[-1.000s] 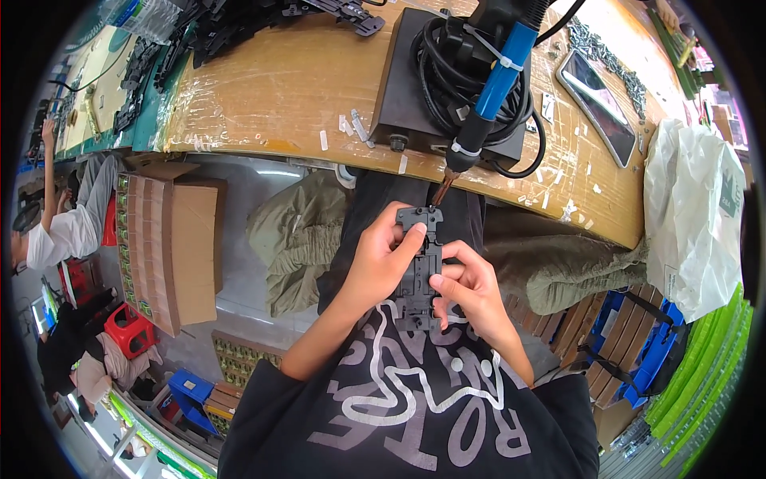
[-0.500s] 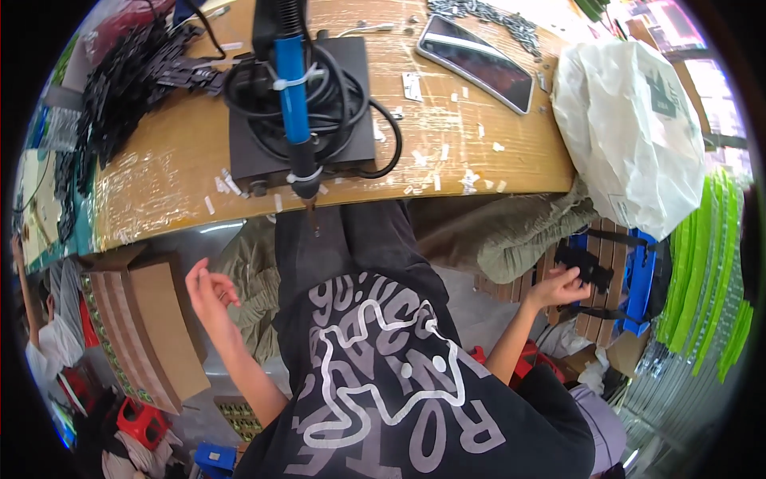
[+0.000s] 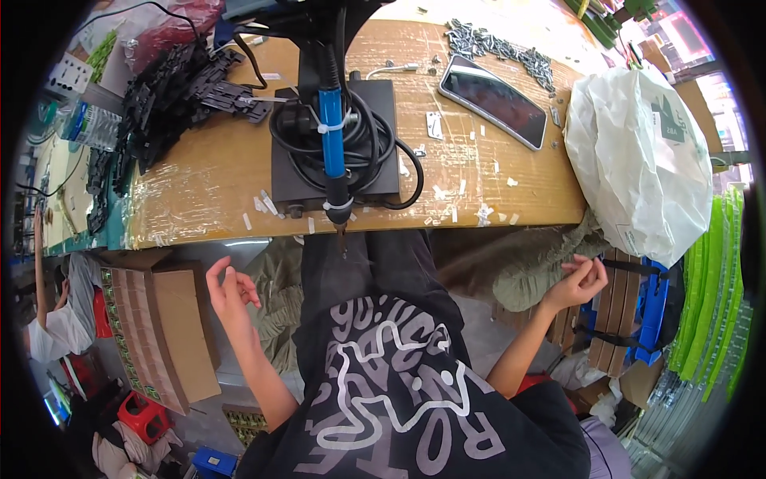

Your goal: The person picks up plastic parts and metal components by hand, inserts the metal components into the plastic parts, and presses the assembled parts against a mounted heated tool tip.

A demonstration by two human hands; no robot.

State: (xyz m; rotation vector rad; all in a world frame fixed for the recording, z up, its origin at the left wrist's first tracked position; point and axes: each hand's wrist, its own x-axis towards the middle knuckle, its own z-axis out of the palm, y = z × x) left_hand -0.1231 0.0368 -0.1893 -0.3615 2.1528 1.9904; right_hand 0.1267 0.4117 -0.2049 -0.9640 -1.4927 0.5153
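Observation:
My left hand (image 3: 233, 289) is held in the air below the table's front edge, left of my legs. Its fingers are loosely bent and apart, with nothing in them. On the other side, my right hand (image 3: 578, 285) hovers beside the white plastic bag (image 3: 638, 152) and a strapped stack of brown cartons (image 3: 616, 319). Its fingers curl loosely and no object shows in them. Between the hands, a blue-handled tool like a soldering iron (image 3: 331, 136) points its tip down past the table edge, above my lap.
A black box (image 3: 375, 120) with coiled cable stands behind the tool. Black plastic parts (image 3: 171, 104) are heaped at the left. A phone (image 3: 495, 102) and small metal pieces (image 3: 511, 52) lie at the right. An open cardboard carton (image 3: 179, 319) stands below left; green strips (image 3: 706, 303) hang far right.
The black part that my right hand held over the cartons is no longer in it, and that hand has risen slightly. The view has shifted, so the table appears lower and farther right.

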